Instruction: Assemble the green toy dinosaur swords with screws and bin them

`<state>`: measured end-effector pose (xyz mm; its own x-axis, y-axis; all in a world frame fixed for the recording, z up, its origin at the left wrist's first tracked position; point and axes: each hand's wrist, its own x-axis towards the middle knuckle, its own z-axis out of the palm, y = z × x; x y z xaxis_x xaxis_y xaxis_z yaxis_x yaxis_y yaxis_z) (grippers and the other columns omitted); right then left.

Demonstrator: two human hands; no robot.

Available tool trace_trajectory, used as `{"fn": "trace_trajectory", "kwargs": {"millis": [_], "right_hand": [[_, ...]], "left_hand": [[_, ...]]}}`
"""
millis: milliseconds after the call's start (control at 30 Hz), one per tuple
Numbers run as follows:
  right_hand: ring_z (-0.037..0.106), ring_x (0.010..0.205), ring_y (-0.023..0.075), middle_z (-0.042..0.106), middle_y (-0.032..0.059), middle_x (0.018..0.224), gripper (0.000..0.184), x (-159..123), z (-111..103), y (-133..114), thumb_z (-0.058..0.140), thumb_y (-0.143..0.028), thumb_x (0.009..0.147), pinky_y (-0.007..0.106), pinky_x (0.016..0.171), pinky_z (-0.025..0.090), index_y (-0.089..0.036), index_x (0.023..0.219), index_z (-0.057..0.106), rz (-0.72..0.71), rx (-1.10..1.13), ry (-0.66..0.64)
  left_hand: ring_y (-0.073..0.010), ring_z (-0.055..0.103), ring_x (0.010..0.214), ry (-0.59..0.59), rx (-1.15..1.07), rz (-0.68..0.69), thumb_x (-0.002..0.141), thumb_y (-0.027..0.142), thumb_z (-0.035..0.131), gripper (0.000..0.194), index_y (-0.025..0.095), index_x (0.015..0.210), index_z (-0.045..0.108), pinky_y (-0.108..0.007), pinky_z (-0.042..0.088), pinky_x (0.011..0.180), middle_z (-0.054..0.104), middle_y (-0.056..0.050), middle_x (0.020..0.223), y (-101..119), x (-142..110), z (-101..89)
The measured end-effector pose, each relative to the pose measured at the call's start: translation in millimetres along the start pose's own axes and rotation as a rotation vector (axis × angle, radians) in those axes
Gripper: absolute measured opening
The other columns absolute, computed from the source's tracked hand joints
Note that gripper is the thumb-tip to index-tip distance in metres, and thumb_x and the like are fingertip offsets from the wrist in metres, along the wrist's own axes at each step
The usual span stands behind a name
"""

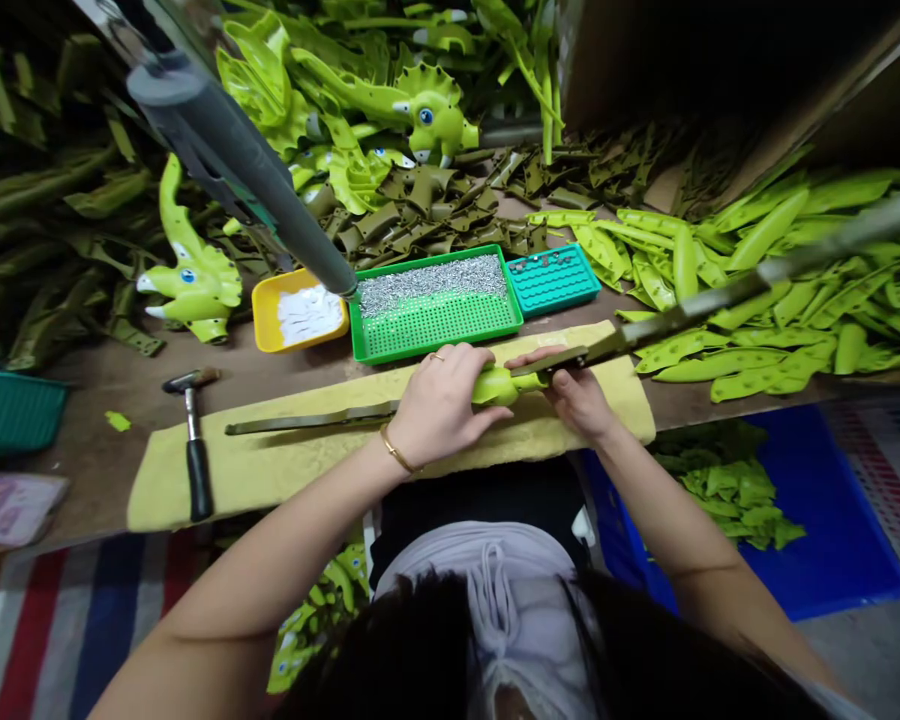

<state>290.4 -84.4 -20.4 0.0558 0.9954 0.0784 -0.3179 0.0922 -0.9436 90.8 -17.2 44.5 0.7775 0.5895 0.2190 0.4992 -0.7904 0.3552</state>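
My left hand (441,405) is curled over a light green plastic toy part (496,385) that rests on a yellow cloth pad (270,465) on the bench. My right hand (579,398) grips the right end of the same part, fingers closed, just under the tip of a long metal tool (690,312) that reaches in from the right. A flat dark metal strip (307,420) lies on the pad to the left of my left hand.
A green tray of small silver screws (435,300), a teal tray (553,278) and a yellow tray (300,312) stand behind the pad. A hammer (193,440) lies left. Green dinosaur toys (195,280) and heaps of green parts (780,290) surround the bench. A blue bin (832,540) sits lower right.
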Motion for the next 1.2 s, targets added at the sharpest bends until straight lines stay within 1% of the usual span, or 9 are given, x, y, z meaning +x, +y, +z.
{"fn": "trace_trajectory", "kwargs": {"millis": [233,367,467,567,667,733,900,1033,1200], "right_hand": [[0.066,0.103,0.0218,0.073,0.0027,0.102,0.030,8,18,-6,0.074,-0.046,0.073,0.040,0.100,0.049,-0.025,0.094,0.069,0.024,-0.291,0.132],[0.066,0.102,0.0263,0.073,0.0035,0.104,0.036,28,-4,-27,0.074,-0.045,0.072,0.046,0.096,0.052,-0.026,0.102,0.070,0.137,-0.593,-0.075],[0.066,0.098,0.0267,0.072,0.0055,0.101,0.029,78,-36,-46,0.070,-0.032,0.075,0.049,0.094,0.052,-0.024,0.103,0.068,0.045,-0.856,-0.024],[0.055,0.120,0.0289,0.063,0.0121,0.124,0.040,148,-51,-53,0.061,-0.021,0.079,0.051,0.110,0.039,-0.017,0.119,0.060,-0.055,-1.003,0.071],[0.049,0.128,0.0347,0.055,0.0195,0.136,0.059,206,-45,-47,0.064,-0.013,0.074,0.052,0.109,0.039,-0.010,0.131,0.052,-0.011,-1.440,-0.139],[0.055,0.122,0.0376,0.058,0.0230,0.131,0.059,232,-37,-42,0.065,-0.009,0.071,0.052,0.103,0.043,-0.007,0.128,0.054,0.044,-1.561,-0.217],[0.062,0.110,0.0358,0.065,0.0234,0.120,0.058,257,-32,-45,0.062,-0.017,0.078,0.050,0.097,0.046,-0.008,0.134,0.050,0.054,-1.544,-0.141],[0.064,0.107,0.0294,0.068,0.0191,0.117,0.046,243,-53,-63,0.055,-0.030,0.087,0.045,0.094,0.049,-0.010,0.128,0.055,0.034,-1.434,-0.015],[0.066,0.099,0.0158,0.071,0.0085,0.106,0.024,157,-92,-71,0.059,-0.036,0.084,0.027,0.077,0.051,-0.019,0.100,0.064,-0.165,-0.540,0.476]], "left_hand": [[-0.0328,0.055,0.111,-0.144,0.175,0.009,0.078,0.046,0.071,0.055,0.015,0.120,0.055,-0.044,0.045,0.090,0.060,-0.015,0.118,2,18,-19.5],[-0.0297,0.061,0.097,-0.396,0.207,0.017,0.080,0.043,0.066,0.044,0.022,0.119,0.064,-0.038,0.048,0.075,0.065,-0.009,0.105,-8,30,-36.0],[-0.0272,0.061,0.092,-0.428,0.126,-0.042,0.080,0.048,0.065,0.043,0.023,0.115,0.068,-0.035,0.047,0.069,0.066,-0.006,0.099,-20,36,-38.1],[-0.0266,0.061,0.093,-0.418,0.073,-0.040,0.080,0.048,0.065,0.045,0.022,0.116,0.068,-0.036,0.048,0.071,0.066,-0.006,0.099,-27,39,-37.1],[-0.0269,0.061,0.093,-0.445,0.071,-0.028,0.080,0.047,0.066,0.047,0.021,0.119,0.066,-0.038,0.049,0.074,0.066,-0.006,0.101,-26,40,-38.7],[-0.0265,0.061,0.093,-0.457,0.074,-0.024,0.080,0.046,0.067,0.048,0.021,0.120,0.065,-0.039,0.050,0.076,0.066,-0.006,0.102,-24,40,-40.4],[-0.0273,0.060,0.095,-0.476,0.075,-0.029,0.081,0.046,0.067,0.047,0.020,0.120,0.065,-0.041,0.050,0.081,0.066,-0.007,0.105,-25,40,-42.1],[-0.0272,0.061,0.098,-0.488,0.025,-0.031,0.079,0.047,0.067,0.048,0.019,0.119,0.066,-0.040,0.049,0.083,0.066,-0.007,0.104,-32,47,-42.1],[-0.0249,0.062,0.092,-0.511,-0.060,-0.022,0.077,0.051,0.067,0.049,0.020,0.115,0.068,-0.035,0.047,0.077,0.066,-0.007,0.101,-43,60,-39.1]]}}
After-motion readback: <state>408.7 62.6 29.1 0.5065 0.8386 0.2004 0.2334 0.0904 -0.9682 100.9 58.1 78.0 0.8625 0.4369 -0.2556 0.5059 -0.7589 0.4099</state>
